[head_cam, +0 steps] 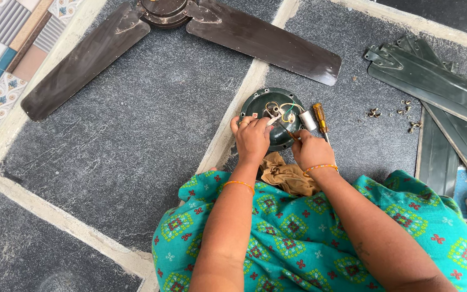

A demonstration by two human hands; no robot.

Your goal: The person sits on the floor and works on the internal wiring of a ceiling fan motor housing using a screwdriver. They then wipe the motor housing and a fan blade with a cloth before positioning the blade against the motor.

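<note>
The round dark fan motor cover [274, 116] lies open side up on the grey stone floor [136, 124], just past my knees and beside a pale grout line, with its yellow, green and white wires [279, 110] exposed. My left hand [253, 138] is curled over the cover's near rim, fingers pinched on a white wire end; my right hand [311, 150] is closed around a thin tool whose tip points into the wiring, though I cannot tell exactly what tool it is. A white cylindrical capacitor [307, 120] and an orange-handled screwdriver [320, 120] lie touching the cover's right side, and a crumpled brown rag [286, 174] sits between cover and lap. Judging by this, dismantling is well along: loose dark green blades [433, 86] are stacked toward the right edge of the floor, small screws [393, 113] scattered beside them, while a brown fan [179, 24] at the far edge still has its blades on. The wiring work looks unfinished.
</note>
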